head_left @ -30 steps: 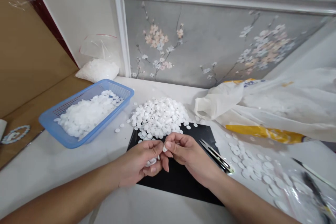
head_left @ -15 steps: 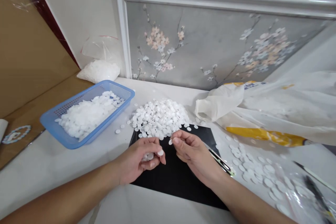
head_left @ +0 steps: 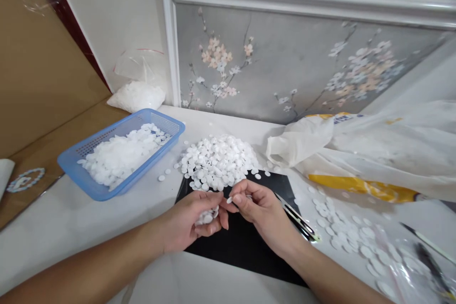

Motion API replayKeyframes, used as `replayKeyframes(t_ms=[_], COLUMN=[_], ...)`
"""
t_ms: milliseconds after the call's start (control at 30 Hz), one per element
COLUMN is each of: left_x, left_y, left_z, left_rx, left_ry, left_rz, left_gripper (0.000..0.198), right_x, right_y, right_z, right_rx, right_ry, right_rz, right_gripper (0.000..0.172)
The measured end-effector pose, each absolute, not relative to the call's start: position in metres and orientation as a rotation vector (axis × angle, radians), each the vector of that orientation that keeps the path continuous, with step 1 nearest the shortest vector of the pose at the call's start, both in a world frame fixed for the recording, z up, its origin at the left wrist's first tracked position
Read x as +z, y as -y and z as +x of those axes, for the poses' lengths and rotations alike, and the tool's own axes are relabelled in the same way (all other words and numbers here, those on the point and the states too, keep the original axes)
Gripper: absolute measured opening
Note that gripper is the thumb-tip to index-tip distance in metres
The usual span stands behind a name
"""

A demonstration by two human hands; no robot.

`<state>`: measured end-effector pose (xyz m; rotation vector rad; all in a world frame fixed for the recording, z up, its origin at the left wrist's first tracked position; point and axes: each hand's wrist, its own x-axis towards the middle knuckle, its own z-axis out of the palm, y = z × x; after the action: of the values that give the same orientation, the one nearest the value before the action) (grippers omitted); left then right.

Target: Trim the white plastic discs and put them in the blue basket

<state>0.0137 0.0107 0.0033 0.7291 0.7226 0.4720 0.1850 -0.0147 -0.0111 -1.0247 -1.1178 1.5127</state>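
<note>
Several small white discs (head_left: 207, 217) lie in the curled fingers of my left hand (head_left: 194, 218), above a black mat (head_left: 245, 251). Thumb and forefinger of my right hand (head_left: 258, 204) pinch a single white disc (head_left: 230, 200), close to my left fingertips. The right hand's other fingers are bent, and a bit of white shows among them. Just beyond both hands, a heap of white discs (head_left: 221, 159) spreads over the table and the mat's far edge. Tweezers (head_left: 299, 218) lie beside my right wrist, partly behind it.
A blue basket (head_left: 67, 161) of white pieces stands left, with a filled clear bag (head_left: 138, 95) behind it. A white and yellow plastic bag (head_left: 356, 147) lies right. Nearer are scattered discs (head_left: 342, 228) and a pen-like tool (head_left: 427, 242). A beaded bracelet (head_left: 26, 180) rests far left.
My hands have come closer together, the right fingertips now almost at the left ones. The disc at my left fingertips no longer shows there. The view has shifted slightly.
</note>
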Motion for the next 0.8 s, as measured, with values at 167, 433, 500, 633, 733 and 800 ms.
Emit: replayKeyframes(t_ms=[167,433,500,633,733,800], left_x=[0.005,0.007,0.007,0.005,0.000,-0.003], left_y=[-0.010,-0.010,-0.011,-0.010,-0.004,-0.001], left_z=[0.012,0.013,0.014,0.015,0.011,0.007], left_rx=[0.452,0.433,0.443,0.450,0.491,0.552], left_ry=[-0.714,-0.718,-0.741,-0.825,-0.866,-0.879], left_rz=[0.724,0.716,0.659,0.508,0.476,0.500], left_gripper=[0.025,0.023,0.019,0.018,0.016,0.019], right_x=[-0.011,-0.015,-0.011,0.012,0.026,0.027], right_y=[0.014,0.014,0.016,0.020,0.019,0.015], right_z=[0.185,0.184,0.185,0.175,0.153,0.138], right_rx=[1.544,1.648,1.487,0.888,0.388,0.056], right_ry=[1.209,1.229,1.276,1.727,2.200,2.377], right_rz=[-1.049,-1.048,-1.128,-1.204,-0.982,-0.883], right_gripper=[0.026,0.034,0.036,0.035,0.026,0.021])
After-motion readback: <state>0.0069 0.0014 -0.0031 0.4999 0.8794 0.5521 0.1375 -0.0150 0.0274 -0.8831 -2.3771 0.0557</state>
